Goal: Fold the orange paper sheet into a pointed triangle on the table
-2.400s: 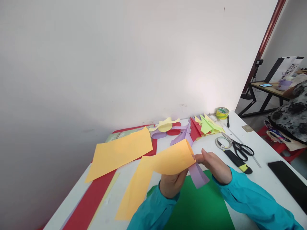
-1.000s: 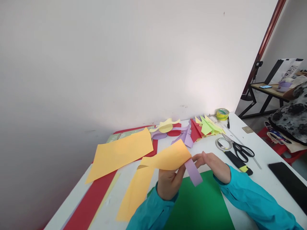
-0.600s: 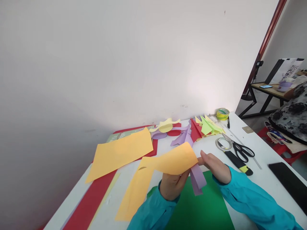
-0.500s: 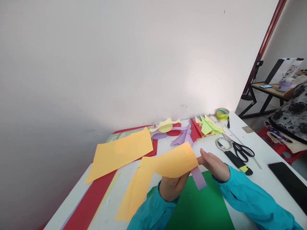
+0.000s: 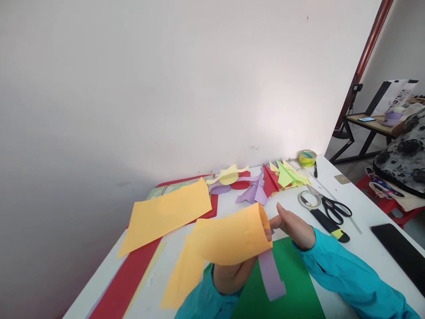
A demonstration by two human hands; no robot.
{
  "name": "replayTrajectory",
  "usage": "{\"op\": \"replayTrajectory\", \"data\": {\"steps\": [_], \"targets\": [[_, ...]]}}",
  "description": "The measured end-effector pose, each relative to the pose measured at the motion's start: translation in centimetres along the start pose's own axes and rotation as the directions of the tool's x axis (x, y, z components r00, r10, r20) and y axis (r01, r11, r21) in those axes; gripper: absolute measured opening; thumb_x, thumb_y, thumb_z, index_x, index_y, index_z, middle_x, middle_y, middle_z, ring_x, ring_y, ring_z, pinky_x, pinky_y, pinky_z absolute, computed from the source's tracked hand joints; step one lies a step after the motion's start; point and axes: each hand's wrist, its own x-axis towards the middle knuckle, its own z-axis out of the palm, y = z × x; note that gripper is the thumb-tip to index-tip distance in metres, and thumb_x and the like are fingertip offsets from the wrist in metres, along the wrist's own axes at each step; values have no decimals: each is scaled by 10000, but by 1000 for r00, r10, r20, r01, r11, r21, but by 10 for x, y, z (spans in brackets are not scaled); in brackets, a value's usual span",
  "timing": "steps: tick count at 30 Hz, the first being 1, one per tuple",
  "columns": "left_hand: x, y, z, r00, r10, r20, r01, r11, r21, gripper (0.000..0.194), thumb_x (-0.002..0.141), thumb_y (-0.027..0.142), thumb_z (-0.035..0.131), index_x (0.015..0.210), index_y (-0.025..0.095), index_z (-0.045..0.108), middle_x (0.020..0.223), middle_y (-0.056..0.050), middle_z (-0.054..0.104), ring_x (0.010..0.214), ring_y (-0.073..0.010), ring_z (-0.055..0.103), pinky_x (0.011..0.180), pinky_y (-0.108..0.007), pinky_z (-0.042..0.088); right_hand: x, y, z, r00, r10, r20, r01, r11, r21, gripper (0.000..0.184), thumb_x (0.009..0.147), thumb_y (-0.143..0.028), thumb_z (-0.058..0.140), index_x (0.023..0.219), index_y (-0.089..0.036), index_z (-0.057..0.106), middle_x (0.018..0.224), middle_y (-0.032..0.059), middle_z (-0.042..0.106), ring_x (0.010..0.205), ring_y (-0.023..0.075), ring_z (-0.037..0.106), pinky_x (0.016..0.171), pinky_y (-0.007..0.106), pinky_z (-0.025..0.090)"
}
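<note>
My left hand point(image 5: 234, 274) is closed from below around a rolled orange paper tube point(image 5: 229, 237), with a fingertip showing inside its open right end. A purple paper strip point(image 5: 271, 277) hangs from that end and is bent near its lower tip; a little purple also shows inside the opening. My right hand point(image 5: 294, 226) is at the tube's mouth, fingers stretched toward the rim and thumb raised apart. Its fingertips are partly hidden. Beneath my hands lies a green sheet point(image 5: 285, 283). Another orange sheet point(image 5: 181, 279) lies behind the tube at the left.
A large orange sheet point(image 5: 169, 215) overlaps a red-edged board. Folded paper planes point(image 5: 255, 190) and paper loops point(image 5: 229, 177) lie by the wall. On the right are green-yellow tape point(image 5: 307, 158), scissors point(image 5: 334, 209), a cutter point(image 5: 328, 223), a tape roll point(image 5: 309, 207) and a black flat object point(image 5: 400, 254).
The tube has tipped so its right opening now shows, and it sits slightly lower. More of the purple strip hangs down. My right hand has shifted slightly left.
</note>
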Motion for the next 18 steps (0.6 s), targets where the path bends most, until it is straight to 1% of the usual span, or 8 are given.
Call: {"op": "replayTrajectory", "data": {"steps": [2, 4, 6, 8, 11, 14, 16, 18], "targets": [[12, 3, -4, 998, 30, -63, -30, 1000, 6, 325, 854, 159, 559, 1148, 271, 639, 1099, -31, 696, 1022, -234, 649, 940, -419, 529, -4, -4, 1, 997, -69, 16, 70, 996, -47, 794, 886, -709, 192, 681, -171, 739, 796, 83, 698, 836, 218, 618, 967, 381, 397], [22, 6, -5, 993, 23, -114, -21, 1000, 21, 331, 856, 126, 545, 1145, 256, 642, 1068, -41, 707, 999, -220, 659, 906, -372, 546, -9, -9, 4, 992, -125, 32, 127, 989, -77, 800, 893, -702, 174, 695, -184, 750, 925, 81, 701, 956, 233, 606, 1010, 378, 364], [30, 9, -4, 994, 25, -103, -22, 999, 28, 331, 866, 137, 538, 1160, 253, 636, 1032, -38, 719, 961, -207, 674, 847, -325, 566, -13, -16, 8, 990, -137, 30, 140, 982, -131, 793, 886, -711, 180, 724, -195, 760, 1023, 71, 688, 1043, 245, 581, 1039, 376, 339], [34, 12, -2, 997, 47, -60, -46, 999, 13, 339, 878, 150, 520, 1184, 252, 624, 1024, -35, 722, 936, -197, 681, 816, -301, 569, -15, -21, 11, 990, -139, 8, 138, 975, -176, 788, 860, -743, 197, 771, -204, 764, 1084, 64, 675, 1082, 256, 566, 1037, 380, 346], [34, 14, -3, 995, 57, -75, -59, 998, -21, 377, 871, 126, 512, 1213, 253, 606, 1083, -42, 704, 997, -204, 659, 849, -316, 553, -14, -24, 10, 987, -156, -48, 140, 960, -242, 795, 828, -778, 210, 790, -208, 763, 1172, 55, 644, 1114, 270, 547, 1042, 400, 344], [31, 13, -4, 992, 28, -121, -29, 1000, -10, 405, 843, 106, 544, 1216, 251, 606, 1132, -51, 685, 1063, -232, 634, 873, -345, 545, -13, -22, 7, 988, -147, -46, 130, 956, -262, 789, 859, -744, 199, 741, -204, 762, 1187, 51, 638, 1087, 256, 564, 1046, 391, 337], [29, 10, -4, 994, 27, -109, -26, 1000, 9, 389, 846, 123, 552, 1207, 252, 616, 1099, -51, 699, 1023, -232, 655, 865, -339, 552, -14, -21, 6, 992, -122, 5, 121, 973, -196, 770, 876, -720, 212, 747, -199, 764, 1120, 57, 669, 1034, 244, 594, 1014, 376, 372], [28, 8, -2, 997, 44, -67, -43, 999, 7, 368, 864, 153, 537, 1208, 255, 618, 1054, -49, 715, 964, -222, 680, 857, -326, 557, -16, -20, 8, 993, -115, 34, 118, 986, -118, 748, 877, -715, 245, 769, -187, 763, 1042, 64, 694, 1006, 245, 608, 987, 376, 398]]}}
